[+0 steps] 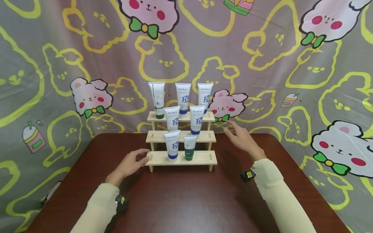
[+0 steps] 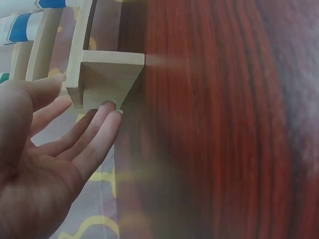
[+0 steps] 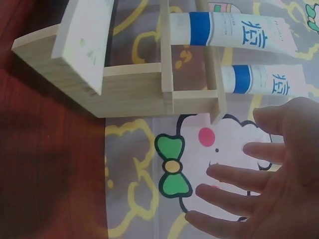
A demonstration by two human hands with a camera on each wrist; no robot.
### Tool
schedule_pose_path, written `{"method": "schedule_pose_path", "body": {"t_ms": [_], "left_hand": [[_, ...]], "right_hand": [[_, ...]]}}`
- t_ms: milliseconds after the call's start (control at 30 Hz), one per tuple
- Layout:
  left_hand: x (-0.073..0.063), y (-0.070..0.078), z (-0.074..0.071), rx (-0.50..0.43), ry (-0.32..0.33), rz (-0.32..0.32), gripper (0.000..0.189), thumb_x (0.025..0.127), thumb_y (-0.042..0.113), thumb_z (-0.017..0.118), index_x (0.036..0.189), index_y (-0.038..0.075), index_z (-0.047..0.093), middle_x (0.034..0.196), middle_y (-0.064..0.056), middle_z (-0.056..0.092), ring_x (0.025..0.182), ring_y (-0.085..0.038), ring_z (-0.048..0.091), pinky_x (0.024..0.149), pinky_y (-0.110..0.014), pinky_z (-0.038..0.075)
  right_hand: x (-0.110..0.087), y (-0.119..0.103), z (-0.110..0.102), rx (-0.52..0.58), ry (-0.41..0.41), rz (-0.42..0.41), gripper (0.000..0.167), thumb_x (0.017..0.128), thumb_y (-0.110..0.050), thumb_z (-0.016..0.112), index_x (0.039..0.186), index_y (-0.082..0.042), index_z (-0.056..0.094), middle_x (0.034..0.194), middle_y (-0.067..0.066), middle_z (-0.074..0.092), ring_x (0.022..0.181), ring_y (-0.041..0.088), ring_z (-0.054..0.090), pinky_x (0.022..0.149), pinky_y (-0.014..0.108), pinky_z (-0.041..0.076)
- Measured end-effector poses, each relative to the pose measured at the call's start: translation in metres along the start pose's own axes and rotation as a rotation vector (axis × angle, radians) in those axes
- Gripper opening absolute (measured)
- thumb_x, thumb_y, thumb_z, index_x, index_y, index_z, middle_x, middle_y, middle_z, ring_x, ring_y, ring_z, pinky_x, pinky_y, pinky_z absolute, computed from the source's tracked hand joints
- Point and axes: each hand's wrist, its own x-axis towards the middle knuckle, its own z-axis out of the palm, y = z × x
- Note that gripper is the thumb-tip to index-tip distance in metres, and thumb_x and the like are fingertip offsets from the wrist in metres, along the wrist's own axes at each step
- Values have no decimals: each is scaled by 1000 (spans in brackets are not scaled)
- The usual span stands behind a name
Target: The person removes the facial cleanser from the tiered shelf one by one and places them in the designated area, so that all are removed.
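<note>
A three-tier wooden display stand [image 1: 181, 158] holds several white squeeze tubes. My left hand [image 1: 131, 164] is at the left end of its lowest step, fingertips right at the wood, fingers loosely extended. In the left wrist view, the fingers [image 2: 94, 137] lie close against the stand's side panel [image 2: 107, 74]. My right hand [image 1: 242, 139] hovers right of the stand with spread fingers and nothing in it. On the lowest step stand a blue-banded tube [image 1: 172, 144] and a smaller green-bottomed tube [image 1: 189, 148]. Two blue-banded tubes, one the right tube [image 1: 197, 119], occupy the middle step.
The top step carries a tube with a green cap [image 1: 157, 98] and two blue-banded tubes, among them the middle tube [image 1: 183, 97]. Under the stand is a dark red wooden table [image 1: 186, 200]. A cartoon-printed curtain [image 1: 262, 81] hangs close behind the table.
</note>
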Motion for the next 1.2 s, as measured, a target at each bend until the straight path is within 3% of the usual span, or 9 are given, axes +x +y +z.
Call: {"method": "schedule_pose_path", "body": {"t_ms": [333,600,800,1200], "left_hand": [[5,-1,7,-32,53,-22,39,99,14,70,135,1,64,126,-24,69,106,-35,71,76,-28,61],[5,1,8,-140,53,-70,41,97,8,71,135,-4,62,128,-29,66,98,-29,73,75,-36,65],[5,2,10,-185,57,-89,41,96,4,70,135,-5,62,127,-29,66,92,-25,73,74,-39,66],[8,1,12,-259,55,-104,41,94,-1,70,134,-8,61,124,-31,65,86,-21,71,72,-36,66]], "right_hand": [[19,-14,-5,74,26,16,58,110,-33,48,159,-6,34,148,28,54,135,48,55,109,64,50],[37,-25,-19,165,15,-20,55,108,-30,54,156,-7,40,144,28,57,125,44,63,103,60,56],[52,-42,-32,229,49,-33,52,107,-26,56,153,-7,45,147,27,55,133,45,56,106,60,53],[75,-68,-39,424,64,48,58,103,-31,65,152,-6,46,148,20,56,129,40,60,110,54,53]]}}
